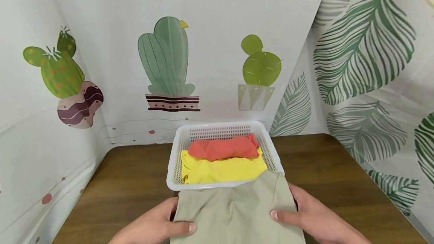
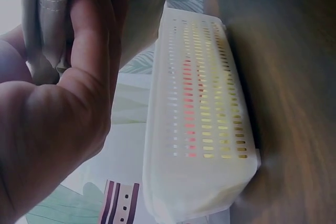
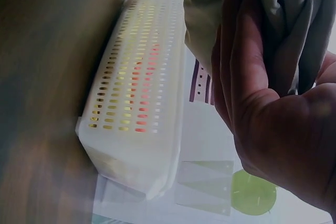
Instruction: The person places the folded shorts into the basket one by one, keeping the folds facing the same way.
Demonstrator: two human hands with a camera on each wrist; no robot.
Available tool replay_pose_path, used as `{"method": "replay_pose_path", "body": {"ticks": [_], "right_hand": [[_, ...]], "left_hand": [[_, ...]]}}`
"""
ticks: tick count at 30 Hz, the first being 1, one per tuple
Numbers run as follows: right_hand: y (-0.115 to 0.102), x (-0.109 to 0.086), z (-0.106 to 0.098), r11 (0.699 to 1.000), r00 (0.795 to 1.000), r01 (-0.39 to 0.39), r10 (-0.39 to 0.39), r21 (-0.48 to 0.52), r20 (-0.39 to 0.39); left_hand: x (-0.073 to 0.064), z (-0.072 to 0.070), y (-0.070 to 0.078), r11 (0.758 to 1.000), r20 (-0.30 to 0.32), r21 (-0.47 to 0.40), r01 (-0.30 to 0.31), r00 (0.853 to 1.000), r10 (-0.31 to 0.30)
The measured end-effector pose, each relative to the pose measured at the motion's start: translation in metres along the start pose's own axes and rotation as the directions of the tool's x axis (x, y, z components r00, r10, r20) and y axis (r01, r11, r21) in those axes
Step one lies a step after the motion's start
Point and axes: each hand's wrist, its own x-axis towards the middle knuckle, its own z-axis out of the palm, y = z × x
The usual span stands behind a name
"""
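Observation:
A folded khaki cloth garment [image 1: 234, 214] is held up at the near side of a white plastic basket [image 1: 173, 157]. My left hand [image 1: 152, 221] grips its left edge, thumb on top and fingers beneath. On the opposite edge, my right hand [image 1: 312, 214] grips it the same way. In both wrist views the fingers lie under the layered cloth [image 2: 52, 19], which hangs in folds [image 3: 294, 30]. Inside the basket lie a rolled red cloth [image 1: 223, 148] and a folded yellow cloth [image 1: 220, 170]; the khaki garment overlaps the basket's front rim in the head view.
The basket stands on a dark wooden table [image 1: 129, 176] near its back edge. Behind hangs a white curtain [image 1: 217, 3] printed with cacti, and a leaf-patterned curtain [image 1: 369, 48] is at the right.

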Motion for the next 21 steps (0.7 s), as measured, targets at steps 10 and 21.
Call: {"method": "replay_pose_path", "body": {"ticks": [10,21], "right_hand": [[-0.006,-0.002,-0.001,0.999,1.000,-0.011,0.012,0.030,-0.025],[-0.013,0.000,-0.002,0.999,0.999,0.000,0.002,0.053,-0.044]], "left_hand": [[0.000,0.000,0.008,1.000,-0.007,-0.010,0.006,1.000,-0.006],[0.001,-0.002,0.014,0.999,-0.001,-0.002,-0.051,0.999,0.051]]}}
